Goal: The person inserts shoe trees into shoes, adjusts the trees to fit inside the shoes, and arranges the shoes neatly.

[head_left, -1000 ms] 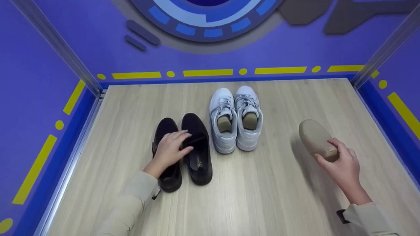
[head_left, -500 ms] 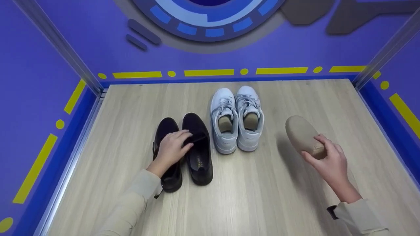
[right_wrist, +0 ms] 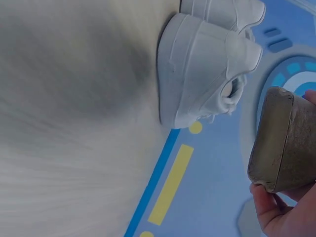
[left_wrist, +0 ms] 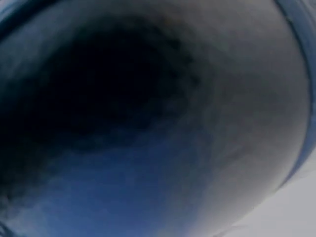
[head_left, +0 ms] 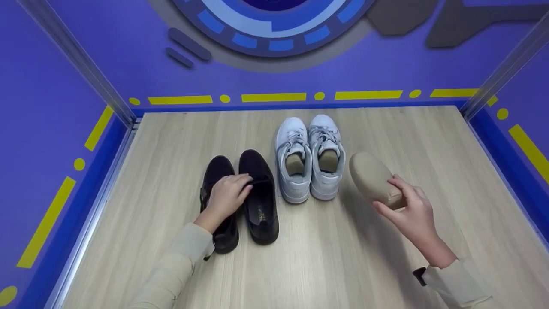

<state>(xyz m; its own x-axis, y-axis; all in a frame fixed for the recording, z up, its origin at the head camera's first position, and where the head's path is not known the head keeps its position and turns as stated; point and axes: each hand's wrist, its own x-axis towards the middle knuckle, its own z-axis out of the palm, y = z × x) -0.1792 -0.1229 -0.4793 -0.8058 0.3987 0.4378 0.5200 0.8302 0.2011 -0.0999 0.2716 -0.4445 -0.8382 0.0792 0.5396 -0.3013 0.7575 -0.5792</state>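
My right hand [head_left: 409, 212] grips a tan, foot-shaped shoe insert [head_left: 372, 174] by its blunt heel end, raised above the wooden floor with the rounded toe pointing away. In the right wrist view the insert [right_wrist: 274, 138] shows its flat end between thumb and fingers. My left hand [head_left: 225, 195] reaches across the left black shoe [head_left: 217, 166] and pinches the upper edge of the right black shoe [head_left: 253, 165] at its opening. Inside that shoe a dark insole with gold lettering shows. The left wrist view is dark and blurred.
A pair of white sneakers, the left one [head_left: 294, 189] and the right one [head_left: 324, 186], stands side by side behind and right of the black shoes, tan inserts inside them. Blue panels [head_left: 364, 73] enclose the wooden floor [head_left: 300, 266] at the back and sides.
My right hand has carried the insert left, from the floor's right side to near the white sneakers. My left hand's thumb has drawn in toward its fingers at the black shoe's opening.
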